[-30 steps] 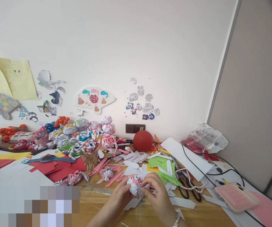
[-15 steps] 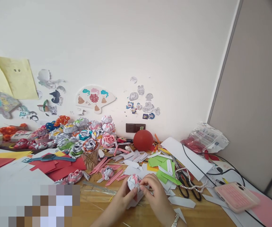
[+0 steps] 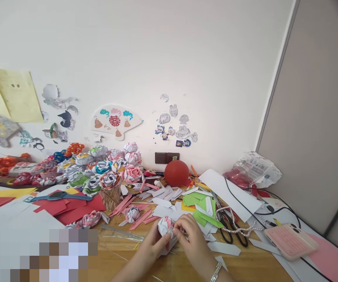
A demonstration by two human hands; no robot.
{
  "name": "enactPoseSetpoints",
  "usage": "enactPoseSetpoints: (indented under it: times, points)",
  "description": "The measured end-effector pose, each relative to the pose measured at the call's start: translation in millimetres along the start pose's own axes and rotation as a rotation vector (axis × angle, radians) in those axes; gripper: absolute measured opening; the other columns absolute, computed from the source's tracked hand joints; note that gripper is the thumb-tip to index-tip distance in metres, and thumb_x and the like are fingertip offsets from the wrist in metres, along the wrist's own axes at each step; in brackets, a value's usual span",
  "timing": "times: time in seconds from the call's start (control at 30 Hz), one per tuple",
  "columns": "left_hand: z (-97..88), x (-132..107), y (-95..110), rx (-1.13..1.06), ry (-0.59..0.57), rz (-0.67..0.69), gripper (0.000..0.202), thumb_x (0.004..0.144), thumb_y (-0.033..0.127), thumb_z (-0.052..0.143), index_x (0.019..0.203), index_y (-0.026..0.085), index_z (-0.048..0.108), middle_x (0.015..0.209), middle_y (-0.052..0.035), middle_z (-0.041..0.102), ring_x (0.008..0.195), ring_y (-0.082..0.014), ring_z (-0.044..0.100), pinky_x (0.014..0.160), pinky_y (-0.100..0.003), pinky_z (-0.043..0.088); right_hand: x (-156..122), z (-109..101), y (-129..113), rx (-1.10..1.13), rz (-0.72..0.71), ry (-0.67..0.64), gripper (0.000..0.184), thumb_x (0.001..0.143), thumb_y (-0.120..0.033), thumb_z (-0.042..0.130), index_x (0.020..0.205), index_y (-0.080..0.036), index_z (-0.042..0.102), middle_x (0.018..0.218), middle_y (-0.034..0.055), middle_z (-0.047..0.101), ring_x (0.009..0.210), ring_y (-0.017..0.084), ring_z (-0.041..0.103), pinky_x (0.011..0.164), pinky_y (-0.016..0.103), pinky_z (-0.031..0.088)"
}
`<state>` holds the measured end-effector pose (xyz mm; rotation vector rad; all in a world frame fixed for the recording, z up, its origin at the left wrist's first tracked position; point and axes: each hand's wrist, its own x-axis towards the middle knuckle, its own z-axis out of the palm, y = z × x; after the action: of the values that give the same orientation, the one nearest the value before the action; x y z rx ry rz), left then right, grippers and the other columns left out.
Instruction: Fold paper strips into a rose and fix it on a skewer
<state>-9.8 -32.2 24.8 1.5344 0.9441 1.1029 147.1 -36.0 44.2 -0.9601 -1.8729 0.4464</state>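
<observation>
Lower centre, the left hand (image 3: 152,246) and right hand (image 3: 192,239) both pinch one paper flower (image 3: 165,225). One red ball (image 3: 176,173), one phone (image 3: 290,241) and one pair of scissors (image 3: 229,231) lie on the wooden surface (image 3: 174,268); a white wall (image 3: 169,58) stands behind.

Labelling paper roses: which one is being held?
The pink-and-white paper rose at the front, gripped between left hand and right hand. The other roses lie loose on the desk or stand bunched further back.

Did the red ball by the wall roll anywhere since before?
No. The red ball sits just below and right of the wall socket, the same as earlier; only the camera shifted slightly.
</observation>
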Motion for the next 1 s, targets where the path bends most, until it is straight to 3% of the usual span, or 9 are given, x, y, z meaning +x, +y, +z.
enactPoseSetpoints:
  times: [0.3, 0.43, 0.6, 0.77, 1.0]
  points:
    - [0.4, -0.7, 6.9, -0.014, 0.013, 0.000, 0.046, 0.071, 0.057, 0.058, 0.091, 0.016, 0.053, 0.061, 0.0042, 0.053, 0.059, -0.0131, 0.047, 0.063, -0.025, 0.039, 0.2, 1.1, 3.5, 0.075, 0.088, -0.022, 0.014, 0.074, -0.006, 0.059, 0.070, -0.019, 0.053, 0.074, 0.0002, 0.055, 0.077, 0.017, 0.050, 0.069, 0.026, 0.039]
    - [-0.3, 0.8, 0.8, -0.025, 0.007, 0.012, 0.044, 0.072, 0.055, 0.058, 0.093, 0.017, 0.052, 0.063, 0.0043, 0.052, 0.057, -0.0120, 0.047, 0.061, -0.025, 0.039, 1.3, 0.2, 5.2, 0.065, 0.082, -0.036, 0.011, 0.080, -0.014, 0.054, 0.070, -0.019, 0.054, 0.073, 0.0010, 0.055, 0.076, 0.018, 0.050, 0.068, 0.027, 0.039]
    - [-1.1, 1.5, -5.3, -0.005, 0.011, 0.018, 0.041, 0.073, 0.054, 0.057, 0.090, 0.016, 0.052, 0.061, 0.0040, 0.052, 0.058, -0.0126, 0.046, 0.061, -0.024, 0.039, 0.3, 0.3, 2.3, 0.042, 0.142, -0.070, 0.012, 0.076, -0.010, 0.057, 0.069, -0.019, 0.052, 0.074, 0.0005, 0.054, 0.075, 0.018, 0.051, 0.067, 0.027, 0.039]
    - [-1.9, 1.1, -0.6, 0.031, 0.017, 0.017, 0.041, 0.073, 0.054, 0.057, 0.089, 0.017, 0.053, 0.064, 0.0031, 0.054, 0.063, -0.0146, 0.047, 0.068, -0.027, 0.039, 0.2, -1.5, 1.9, -0.010, 0.107, -0.093, 0.013, 0.077, -0.009, 0.058, 0.071, -0.019, 0.051, 0.075, -0.0001, 0.054, 0.077, 0.017, 0.051, 0.069, 0.027, 0.039]
    - [0.9, -0.2, 3.6, 0.028, -0.003, -0.013, 0.045, 0.073, 0.058, 0.054, 0.090, 0.017, 0.050, 0.058, 0.0045, 0.050, 0.058, -0.0134, 0.044, 0.062, -0.025, 0.038, -2.0, 0.2, 7.4, -0.190, -0.050, -0.062, 0.015, 0.088, -0.017, 0.046, 0.073, -0.020, 0.047, 0.075, 0.0007, 0.053, 0.075, 0.018, 0.047, 0.070, 0.030, 0.036]
